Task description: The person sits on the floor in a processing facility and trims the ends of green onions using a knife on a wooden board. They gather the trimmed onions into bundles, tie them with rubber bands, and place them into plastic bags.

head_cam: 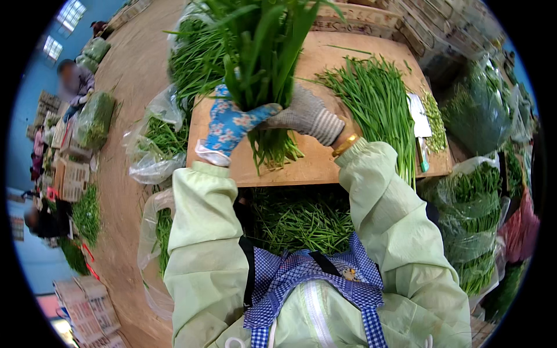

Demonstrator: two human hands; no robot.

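Both my hands grip one upright bunch of leafy greens (265, 56), its stem ends down over the wooden board (313, 161). My left hand (235, 122), in a blue floral glove, wraps it from the left. From the right, my right hand (304, 115), in a grey knitted glove, closes round the same bunch. A pile of long green stalks (378, 104) lies on the board's right side. Beside that pile rests a cleaver (419, 115) with a green-tipped handle, and pale trimmings (434, 119) lie along its right.
Loose greens (304, 217) lie below the board's near edge. Open plastic bags of greens (159, 135) stand at the left, and a bag of bundled greens (476, 217) at the right. Plastic crates (357, 17) are behind the board. A person (76, 82) is at far left.
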